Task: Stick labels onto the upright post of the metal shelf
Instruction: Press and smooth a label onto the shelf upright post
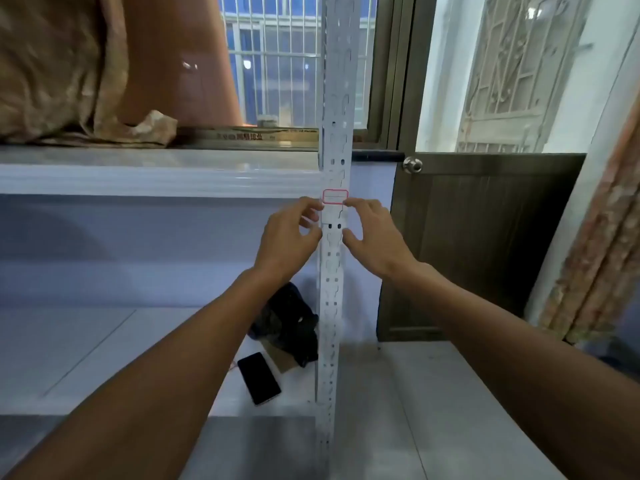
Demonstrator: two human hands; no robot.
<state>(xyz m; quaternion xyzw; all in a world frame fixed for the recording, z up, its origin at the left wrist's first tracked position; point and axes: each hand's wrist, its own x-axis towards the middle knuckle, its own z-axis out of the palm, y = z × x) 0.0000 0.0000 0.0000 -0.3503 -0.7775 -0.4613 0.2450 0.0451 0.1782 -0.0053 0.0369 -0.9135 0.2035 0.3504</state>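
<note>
On the white post (333, 258), just under the upper shelf (156, 180), sits a red-edged label (335, 196). Left hand (289, 237) and right hand (375, 233) flank it, fingers loosened, gripping nothing; pressing its corners flat likely comes next.

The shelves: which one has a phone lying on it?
The lower shelf, below the hands: a dark phone lies flat on it. The upper shelf carries brown cloth.

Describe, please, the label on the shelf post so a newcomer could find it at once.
Find the white metal post full of holes, standing in front of the barred window. Follow it to just under the upper shelf, where the left hand and right hand meet. The label is the small white rectangle there, the post's only red-bordered mark.
</note>
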